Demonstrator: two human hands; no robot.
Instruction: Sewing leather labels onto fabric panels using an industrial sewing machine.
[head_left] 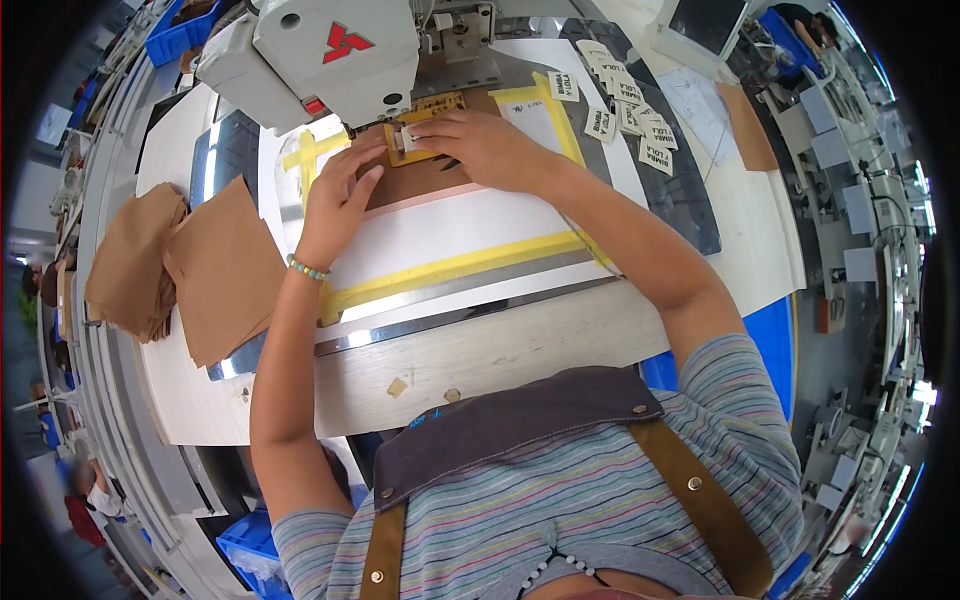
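My left hand (343, 195) rests at the left edge of a brown material piece (400, 185), fingers stretched out and thumb apart, holding nothing I can see. My right hand (490, 148) reaches across the same piece, fingertips close together on a small white label (406, 142) within a yellow template frame (394, 158). Its thumb is mostly hidden under the palm. Just behind both hands hangs the white head of a sewing machine (335, 60). White sheeting (440, 235) edged with yellow tape (450, 262) lies beneath the brown piece.
Brown cut pieces (225, 275) are stacked at the left. Several printed white labels (625, 95) lie spread on the dark plate (690, 205) at the right. Beyond them are a paper sheet (695, 105), another brown piece (745, 125) and a screen (705, 25). Blue bins (250, 540) stand below the table.
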